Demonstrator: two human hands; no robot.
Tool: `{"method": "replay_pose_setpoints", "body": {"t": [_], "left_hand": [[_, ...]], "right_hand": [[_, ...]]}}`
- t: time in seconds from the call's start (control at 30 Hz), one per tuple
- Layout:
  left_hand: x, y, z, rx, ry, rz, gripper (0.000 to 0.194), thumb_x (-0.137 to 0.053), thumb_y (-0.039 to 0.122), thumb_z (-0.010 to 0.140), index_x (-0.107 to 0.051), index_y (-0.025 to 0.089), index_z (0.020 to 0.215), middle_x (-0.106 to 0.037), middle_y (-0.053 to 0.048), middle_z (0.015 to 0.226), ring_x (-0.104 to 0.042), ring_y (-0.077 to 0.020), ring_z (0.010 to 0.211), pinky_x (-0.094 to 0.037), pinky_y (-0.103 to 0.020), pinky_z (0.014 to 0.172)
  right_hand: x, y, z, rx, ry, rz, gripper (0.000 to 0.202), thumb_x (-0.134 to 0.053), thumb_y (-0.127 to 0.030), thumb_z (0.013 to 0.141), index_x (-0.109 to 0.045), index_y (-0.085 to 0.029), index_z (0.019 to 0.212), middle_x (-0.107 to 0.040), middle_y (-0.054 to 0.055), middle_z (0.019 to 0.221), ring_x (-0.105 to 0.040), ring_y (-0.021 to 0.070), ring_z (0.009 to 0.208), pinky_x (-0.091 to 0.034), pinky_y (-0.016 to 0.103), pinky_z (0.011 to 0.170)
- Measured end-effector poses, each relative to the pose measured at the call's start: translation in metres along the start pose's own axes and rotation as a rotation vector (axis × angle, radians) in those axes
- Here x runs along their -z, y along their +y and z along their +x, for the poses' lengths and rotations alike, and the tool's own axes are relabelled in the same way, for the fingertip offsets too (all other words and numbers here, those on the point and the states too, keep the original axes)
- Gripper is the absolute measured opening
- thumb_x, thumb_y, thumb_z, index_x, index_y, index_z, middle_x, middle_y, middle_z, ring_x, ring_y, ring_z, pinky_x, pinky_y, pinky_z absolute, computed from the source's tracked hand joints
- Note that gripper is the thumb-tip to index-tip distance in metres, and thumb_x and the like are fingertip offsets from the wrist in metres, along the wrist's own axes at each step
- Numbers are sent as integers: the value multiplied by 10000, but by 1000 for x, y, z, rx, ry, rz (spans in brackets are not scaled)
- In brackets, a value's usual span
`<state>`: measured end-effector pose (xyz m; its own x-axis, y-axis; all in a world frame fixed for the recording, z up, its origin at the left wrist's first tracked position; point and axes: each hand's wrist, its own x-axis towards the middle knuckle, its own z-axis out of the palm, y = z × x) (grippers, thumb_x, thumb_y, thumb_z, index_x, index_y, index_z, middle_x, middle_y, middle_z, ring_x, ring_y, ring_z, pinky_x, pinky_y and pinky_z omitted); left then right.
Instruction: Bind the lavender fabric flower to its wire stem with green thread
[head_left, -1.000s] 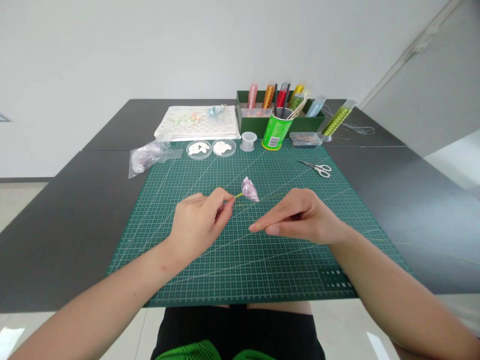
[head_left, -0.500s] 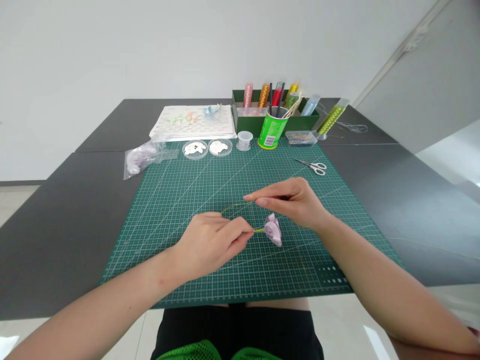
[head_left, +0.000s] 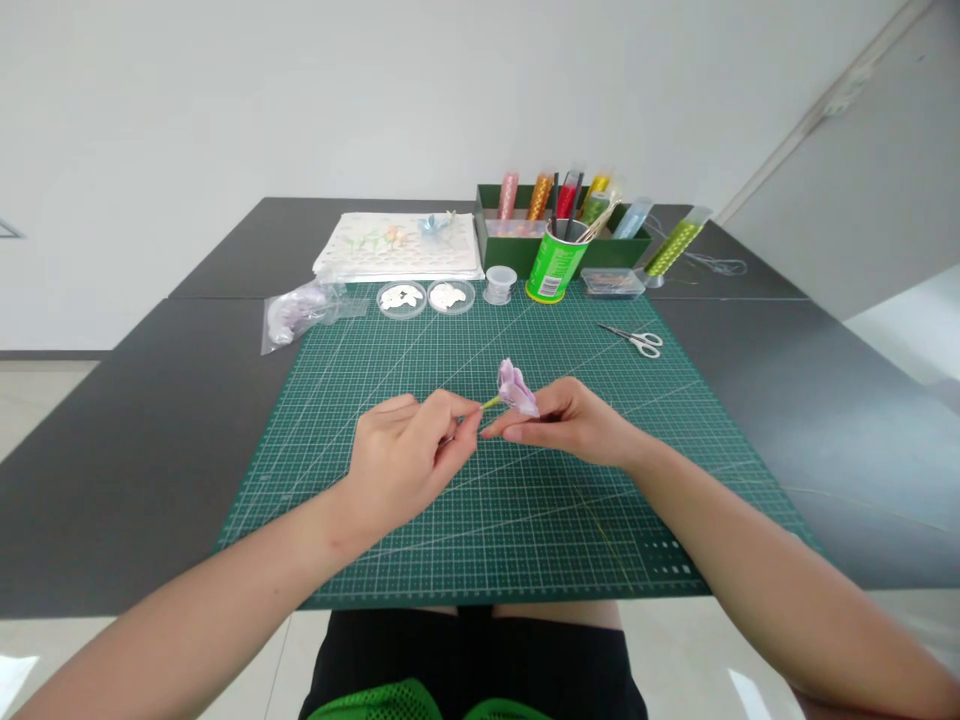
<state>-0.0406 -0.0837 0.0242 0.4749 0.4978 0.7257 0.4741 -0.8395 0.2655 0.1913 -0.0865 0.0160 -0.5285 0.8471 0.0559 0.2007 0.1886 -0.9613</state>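
A pale purple fabric flower (head_left: 516,388) with a thin green stem (head_left: 491,402) is tilted up above the cutting mat (head_left: 420,560). My left hand (head_left: 412,450) is closed in a pinch on that stem just under the bloom. Close by, my right hand (head_left: 574,422) has its thumb and forefinger pressed together beneath the flower, its fingertips almost at the left thumb. A fine yellow-green thread (head_left: 604,525) trails over the mat below my right hand. The part of the thread in my right fingers is too thin to see clearly.
White-handled scissors (head_left: 637,340) lie to the right on the mat. Behind are two dishes of white pieces (head_left: 401,299), a small spool (head_left: 499,285), a green can (head_left: 556,262) and a green box (head_left: 491,250) of thread tubes. A plastic bag (head_left: 300,312) lies at left.
The flower has moved up and left with my left hand and now points upward. My right hand has come down from above to below the stem, near the left fingertips.
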Motion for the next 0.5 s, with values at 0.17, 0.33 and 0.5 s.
{"method": "replay_pose_setpoints", "body": {"t": [0.17,0.33,0.5], "left_hand": [[-5,-3,1,98,-13,55,132,-543,211,1025,-642,186,942,-604,87,534,-567,-96,462,-428,-236,552],[-6,0,0,195,-73,-24,153,-530,254,1034,-668,189,1038,-644,82,535,-615,-110,490,-454,-241,575],[-2,3,3,366,-113,-248,117,-554,213,1001,-645,200,928,-642,108,491,-594,-82,427,-437,-199,506]], "right_hand": [[-9,-7,-3,50,27,76,253,-746,-427,894,-850,-234,1020,-752,30,705,-517,117,542,-397,253,497],[-11,-9,-4,66,11,89,258,-740,-427,900,-844,-236,1039,-812,53,842,-623,141,613,-481,256,541],[-11,-9,-2,49,28,108,237,-750,-393,892,-849,-213,1010,-763,36,735,-525,113,563,-389,249,508]]}}
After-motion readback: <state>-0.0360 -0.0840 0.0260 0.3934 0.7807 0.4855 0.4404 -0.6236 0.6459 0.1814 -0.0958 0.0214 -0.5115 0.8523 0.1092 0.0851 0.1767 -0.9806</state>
